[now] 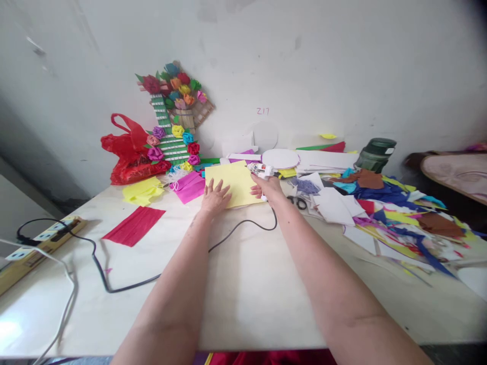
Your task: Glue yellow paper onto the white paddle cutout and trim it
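Paper comes first: a yellow sheet (239, 177) lies flat under our left hand (215, 197), whose fingers are spread and straight, pressing down near its left edge and gripping nothing. We judge that this light palm-down contact steadies the sheet, since paper so thin would slide easily.

Our right hand (273, 186) is closed around a white glue gun (265, 171), the fingers curled part way about its body and handle over the sheet's right side; we cannot tell exactly how the thumb and each finger sit on it. Its dark cord (247, 221) loops down below those fingers and runs leftward under our left forearm, with enough slack, we think, to let the gun move freely.

Magenta paper (189, 187) lies just left of our left fingers, and a dark red piece (135, 226) sits farther left and nearer us. Right of our right fingers are black scissor handles (300, 203), then white paper pieces (335, 205). Beyond our left fingers, a flower decoration (175, 144) leans against the wall (236, 66), which seems to prop it upright.
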{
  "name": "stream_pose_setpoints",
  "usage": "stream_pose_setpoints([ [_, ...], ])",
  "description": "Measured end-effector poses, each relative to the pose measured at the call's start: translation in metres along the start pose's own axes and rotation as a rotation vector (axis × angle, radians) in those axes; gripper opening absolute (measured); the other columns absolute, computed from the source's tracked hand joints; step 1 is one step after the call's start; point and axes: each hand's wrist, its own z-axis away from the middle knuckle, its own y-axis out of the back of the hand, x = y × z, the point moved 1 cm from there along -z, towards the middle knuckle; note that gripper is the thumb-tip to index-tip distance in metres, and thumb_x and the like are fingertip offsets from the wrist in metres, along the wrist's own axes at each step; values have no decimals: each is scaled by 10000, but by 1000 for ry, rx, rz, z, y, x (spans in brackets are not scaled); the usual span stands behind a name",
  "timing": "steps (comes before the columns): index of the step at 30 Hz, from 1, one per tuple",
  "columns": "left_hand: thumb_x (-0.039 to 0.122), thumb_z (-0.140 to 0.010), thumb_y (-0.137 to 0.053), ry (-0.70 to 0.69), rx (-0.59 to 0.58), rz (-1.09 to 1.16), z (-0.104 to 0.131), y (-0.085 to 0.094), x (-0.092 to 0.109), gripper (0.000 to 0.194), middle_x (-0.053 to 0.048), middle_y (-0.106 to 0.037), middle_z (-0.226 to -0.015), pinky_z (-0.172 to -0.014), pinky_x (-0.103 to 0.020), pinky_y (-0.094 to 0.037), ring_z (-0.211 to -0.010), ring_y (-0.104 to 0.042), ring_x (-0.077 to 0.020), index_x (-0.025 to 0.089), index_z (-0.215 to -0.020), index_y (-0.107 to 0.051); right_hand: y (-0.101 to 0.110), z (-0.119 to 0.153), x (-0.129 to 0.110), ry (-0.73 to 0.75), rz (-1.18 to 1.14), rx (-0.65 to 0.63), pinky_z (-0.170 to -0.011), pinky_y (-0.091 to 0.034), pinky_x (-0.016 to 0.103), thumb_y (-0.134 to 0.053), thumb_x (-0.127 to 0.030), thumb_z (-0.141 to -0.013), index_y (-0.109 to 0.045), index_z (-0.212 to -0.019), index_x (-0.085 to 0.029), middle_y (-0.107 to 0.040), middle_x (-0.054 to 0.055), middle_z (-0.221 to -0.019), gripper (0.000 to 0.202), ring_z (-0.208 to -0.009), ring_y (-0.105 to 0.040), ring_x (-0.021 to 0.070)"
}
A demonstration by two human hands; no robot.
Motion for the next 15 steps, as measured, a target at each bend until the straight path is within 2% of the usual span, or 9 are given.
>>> stream_pose_setpoints([
  [5,569,-770,-345,146,-38,-29,-2,-4,-6,595,6,-197,-1435,-1039,-477,-27,-1309,73,-290,299,-1299,-381,-3,1,-2,-68,-235,-28,-463,-490,231,-679,-387,-638,-543,-756,-135,-595,32,-568,310,-504,-593,133],
  [9,652,-728,-319,187,-27,-47,-4,-3,-5,675,-3,-175,-1441,-1026,-504,31,-1302,113,-292,300,-1301,-377,-4,-2,-3,-172,-408,-125,-549,-498,239,-660,-376,-659,-539,-713,-146,-597,27,-618,266,-557,-584,114],
  [15,699,-688,-319,225,-34,-88,-5,-1,-5,745,-31,-180,-1439,-1000,-530,105,-1292,154,-293,282,-1303,-379,-7,-9,0,-274,-461,-179,-610,-482,294,-622,-426,-680,-524,-697,-167,-582,11,-643,278,-621,-573,128],
])
